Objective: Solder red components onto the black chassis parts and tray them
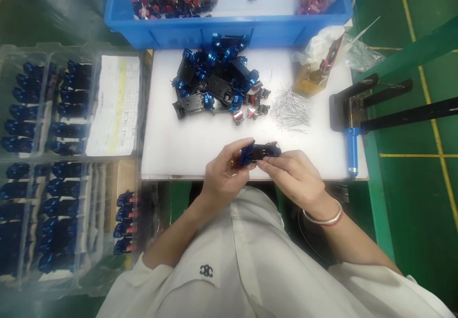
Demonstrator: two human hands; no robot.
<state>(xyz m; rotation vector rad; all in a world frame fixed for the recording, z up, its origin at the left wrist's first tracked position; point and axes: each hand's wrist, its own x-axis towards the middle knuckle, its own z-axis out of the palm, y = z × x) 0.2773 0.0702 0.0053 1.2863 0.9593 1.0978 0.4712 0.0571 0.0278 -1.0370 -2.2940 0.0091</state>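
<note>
My left hand is closed round the left end of a black-and-blue plastic part that looks like a small toy car chassis. The part is held level just above the white work board's near edge. My right hand pinches at its near right side, thumb and fingertips together; whether a thin pin is also between them is too small to tell. Beyond lie a heap of similar black-and-blue parts, several small red-and-black pieces, and a pile of thin metal pins.
A blue bin of red-and-black pieces stands at the back. At the right are a yellowish box and a blue-handled tool beside black bars. Clear trays of blue parts and a paper sheet lie left.
</note>
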